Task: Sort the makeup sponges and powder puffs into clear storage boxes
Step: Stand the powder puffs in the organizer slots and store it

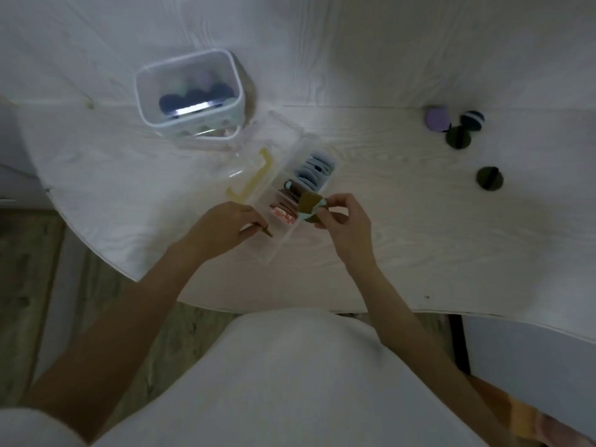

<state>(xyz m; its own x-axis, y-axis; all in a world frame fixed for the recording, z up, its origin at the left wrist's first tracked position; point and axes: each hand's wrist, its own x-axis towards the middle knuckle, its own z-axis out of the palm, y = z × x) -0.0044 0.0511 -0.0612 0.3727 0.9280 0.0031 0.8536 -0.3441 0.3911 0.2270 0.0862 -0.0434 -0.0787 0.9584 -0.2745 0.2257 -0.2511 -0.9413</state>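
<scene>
The right hand pinches an olive-brown round powder puff w/ a pale mint edge betw. thumb and fingertips, holding it just above the near-right rim of the long clear plastic storage box, at the compartment of brown and pink flat puffs. A further compartment holds a row of light-blue puffs standing on edge. The left hand rests at the box's near-left edge, fingers curled toward the wall; can't tell whether it grips the wall or only steadies it.

Handling, as a guess: the puff looks soft, thin and very light, so it'll flex rather than resist. Best held by the rim w/ a light pinch, edge-down, so it slips into the row; squeezing the face would fold it. Not fragile or slippery, but the row looks tight, so neighbours may need nudging apart.

Farther left, a taller clear tub holds dark-blue rounded sponges. Well off to the right on the white wood-grain table lie a lilac puff, a dark striped one and two dark green puffs, not yet sorted.
</scene>
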